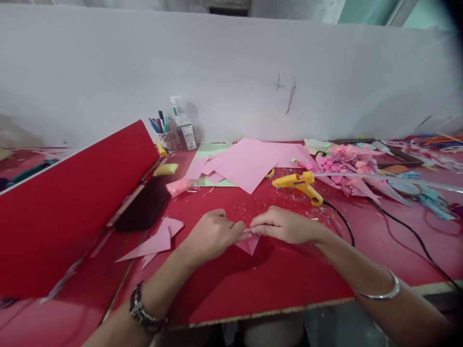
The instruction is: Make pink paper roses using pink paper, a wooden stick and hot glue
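Both my hands meet over the middle of the red table, pinching a small piece of pink paper (249, 246) between them. My left hand (215, 231) holds its upper left edge, fingers closed. My right hand (284, 224) grips the upper right edge with thumb and fingers together. A pointed, folded part of the paper hangs below the fingertips; the rest is hidden by them. Left of my left hand lie cut pink paper pieces (157, 242). Beyond my right hand, a yellow glue gun (298, 185) rests on its side with a long clear glue stick in it.
Pink sheets (249, 161) lie on a green sheet (197, 168) towards the white wall. Pink decorated cones (349, 166) are heaped at the right. A red board (79, 207) leans at the left beside a dark phone (142, 207). A pen cup (167, 140) and bottle (185, 127) stand behind.
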### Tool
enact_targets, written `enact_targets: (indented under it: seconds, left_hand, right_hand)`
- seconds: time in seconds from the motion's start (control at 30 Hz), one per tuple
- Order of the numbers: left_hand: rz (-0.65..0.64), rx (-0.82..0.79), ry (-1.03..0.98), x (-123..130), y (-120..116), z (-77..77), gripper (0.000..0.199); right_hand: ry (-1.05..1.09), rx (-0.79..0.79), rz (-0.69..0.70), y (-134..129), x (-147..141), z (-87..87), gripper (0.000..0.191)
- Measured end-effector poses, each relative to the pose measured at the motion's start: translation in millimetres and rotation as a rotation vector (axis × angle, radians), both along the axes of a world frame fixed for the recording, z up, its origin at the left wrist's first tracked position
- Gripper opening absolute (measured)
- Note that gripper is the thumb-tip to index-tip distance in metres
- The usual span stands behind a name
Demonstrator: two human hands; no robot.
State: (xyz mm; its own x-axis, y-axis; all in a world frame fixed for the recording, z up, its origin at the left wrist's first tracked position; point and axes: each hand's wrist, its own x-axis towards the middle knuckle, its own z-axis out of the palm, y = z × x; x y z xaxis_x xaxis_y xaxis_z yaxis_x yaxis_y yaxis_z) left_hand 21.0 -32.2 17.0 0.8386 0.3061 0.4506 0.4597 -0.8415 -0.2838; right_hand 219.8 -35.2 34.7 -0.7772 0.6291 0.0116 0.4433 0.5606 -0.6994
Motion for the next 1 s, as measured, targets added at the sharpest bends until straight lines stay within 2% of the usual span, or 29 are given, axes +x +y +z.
enact_targets:
  seconds: [0.33, 1.0]
  left_hand:
    - [-0.021, 0.034, 0.012, -0.8, -0.1, 1.6, 0.036]
    - [-0.023, 0.023, 0.021, -2.4, 0.1, 1.9, 0.036]
  right_hand:
    - [0.032, -0.096, 0.011, 0.3, 0.6, -0.1, 0.027]
    - [0.017, -0.032, -0.001, -1.0, -0.5, 0.8, 0.025]
